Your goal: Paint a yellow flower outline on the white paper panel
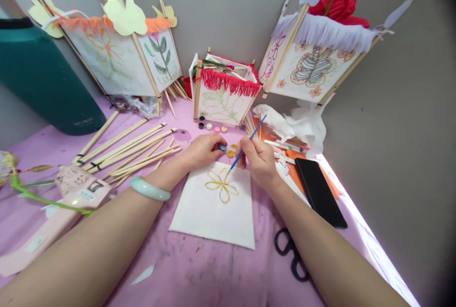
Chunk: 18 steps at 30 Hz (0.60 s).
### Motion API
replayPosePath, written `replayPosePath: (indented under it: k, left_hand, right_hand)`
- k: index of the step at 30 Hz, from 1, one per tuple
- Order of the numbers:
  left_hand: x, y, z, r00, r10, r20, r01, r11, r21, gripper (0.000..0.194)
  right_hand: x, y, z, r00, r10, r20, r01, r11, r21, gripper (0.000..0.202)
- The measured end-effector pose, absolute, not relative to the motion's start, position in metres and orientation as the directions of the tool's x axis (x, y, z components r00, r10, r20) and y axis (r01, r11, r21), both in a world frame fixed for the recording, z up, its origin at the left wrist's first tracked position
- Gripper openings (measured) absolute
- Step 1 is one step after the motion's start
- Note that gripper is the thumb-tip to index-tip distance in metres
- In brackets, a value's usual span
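Observation:
My right hand (pixel 259 158) pinches a thin blue paintbrush (pixel 253 132), its tip down at the top of a yellow five-petalled flower outline (pixel 222 186). The flower is painted on a white sheet (pixel 213 224) lying on the pink tablecloth. At the sheet's top edge my left hand (pixel 204 151) is closed, thumb and fingers on a small blue paint pot (pixel 223 148). Between my hands sits an open yellow paint pot (pixel 231 154). Just beyond are small pots of black, white, pink (pixel 217 129) and peach paint.
Wooden sticks (pixel 131 150) and a pink glue gun (pixel 71 207) lie left, near a teal bottle (pixel 46 79). Decorated lanterns (pixel 224 102) stand behind. At the right are white tissue (pixel 306 126), a black phone (pixel 318 193) and black-handled scissors (pixel 295 254), partly under my forearm.

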State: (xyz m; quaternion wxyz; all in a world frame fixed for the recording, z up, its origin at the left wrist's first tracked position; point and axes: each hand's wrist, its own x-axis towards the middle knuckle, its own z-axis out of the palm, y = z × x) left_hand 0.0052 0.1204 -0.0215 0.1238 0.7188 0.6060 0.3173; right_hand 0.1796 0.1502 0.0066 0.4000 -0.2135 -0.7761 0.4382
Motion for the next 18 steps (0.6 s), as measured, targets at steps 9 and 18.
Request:
replayPosePath:
  k: [9,18]
  left_hand:
    - [0.0051,0.1205,-0.0213,0.073,0.951,0.301,0.788,-0.24,0.567,0.023]
    - [0.0048,0.1199,-0.0214,0.063,0.949,0.308,0.798,-0.233,0.556,0.024]
  right_hand:
    - [0.1821,0.1478,0.0051,-0.696,0.524,0.491,-0.037,0.656,-0.754,0.036]
    - [0.1827,0.1461,0.0074,-0.731,0.415,0.541,-0.08,0.736,-0.672,0.034]
